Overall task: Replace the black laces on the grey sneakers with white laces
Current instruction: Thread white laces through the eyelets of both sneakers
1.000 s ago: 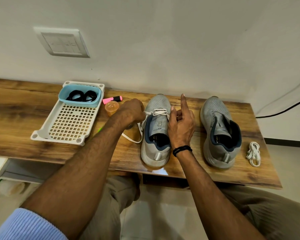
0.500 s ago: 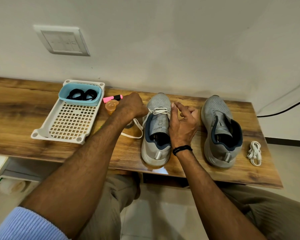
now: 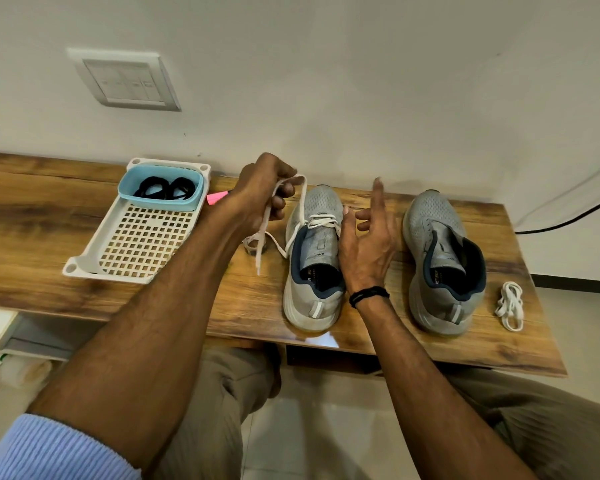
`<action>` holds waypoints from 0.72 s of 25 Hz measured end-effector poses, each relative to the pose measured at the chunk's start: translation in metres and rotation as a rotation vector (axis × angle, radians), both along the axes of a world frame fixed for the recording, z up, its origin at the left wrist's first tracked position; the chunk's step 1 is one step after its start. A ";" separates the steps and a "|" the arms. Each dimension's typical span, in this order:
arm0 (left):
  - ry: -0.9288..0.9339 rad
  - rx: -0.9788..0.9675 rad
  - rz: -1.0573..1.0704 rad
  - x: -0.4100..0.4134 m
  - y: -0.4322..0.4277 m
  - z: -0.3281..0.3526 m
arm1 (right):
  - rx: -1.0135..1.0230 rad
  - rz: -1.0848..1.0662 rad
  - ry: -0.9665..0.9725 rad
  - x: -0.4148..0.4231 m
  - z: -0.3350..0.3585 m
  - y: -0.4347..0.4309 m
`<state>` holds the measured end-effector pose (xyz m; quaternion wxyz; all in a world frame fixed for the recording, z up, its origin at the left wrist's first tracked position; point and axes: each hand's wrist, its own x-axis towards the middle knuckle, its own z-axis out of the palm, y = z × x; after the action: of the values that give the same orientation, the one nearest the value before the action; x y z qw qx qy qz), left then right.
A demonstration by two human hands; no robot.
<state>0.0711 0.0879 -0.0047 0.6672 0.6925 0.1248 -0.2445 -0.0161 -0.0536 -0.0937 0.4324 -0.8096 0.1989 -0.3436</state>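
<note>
Two grey sneakers stand on the wooden table, heels toward me. The left sneaker (image 3: 314, 258) has a white lace (image 3: 321, 221) threaded through its front eyelets. My left hand (image 3: 262, 192) is raised left of its toe and grips one strand of that lace, whose end hangs down to the table. My right hand (image 3: 368, 237) hovers by the sneaker's right side with fingers spread and holds nothing. The right sneaker (image 3: 444, 261) has no lace. A bundled white lace (image 3: 510, 304) lies to its right. Two coiled black laces (image 3: 165, 190) sit in a blue tub (image 3: 160, 200).
The blue tub sits at the far end of a white perforated tray (image 3: 136, 244) on the table's left. A pink highlighter (image 3: 217, 197) pokes out behind my left wrist. A small object is partly hidden under my left hand. A black cable (image 3: 568, 216) runs along the wall at right.
My left hand has lifted up and back from the table, pulling a strand of the white lace with it. My right hand has opened and moved off the sneaker's tongue.
</note>
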 end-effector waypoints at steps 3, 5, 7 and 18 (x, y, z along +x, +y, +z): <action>0.138 -0.293 -0.046 -0.001 -0.001 0.008 | 0.016 -0.019 -0.044 0.003 -0.006 0.000; 0.139 -0.450 -0.027 -0.003 -0.003 0.009 | 0.016 -0.031 -0.060 0.004 -0.003 0.001; 0.137 -0.598 0.004 -0.003 -0.006 0.009 | 0.032 0.024 -0.030 0.003 0.007 0.003; 0.146 -0.945 0.169 -0.004 -0.015 0.014 | 0.112 0.466 0.161 0.002 0.030 0.017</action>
<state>0.0668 0.0727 0.0096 0.9156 0.2824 0.1024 -0.2672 -0.0144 -0.0370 -0.0636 0.5270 -0.8330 0.0596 -0.1577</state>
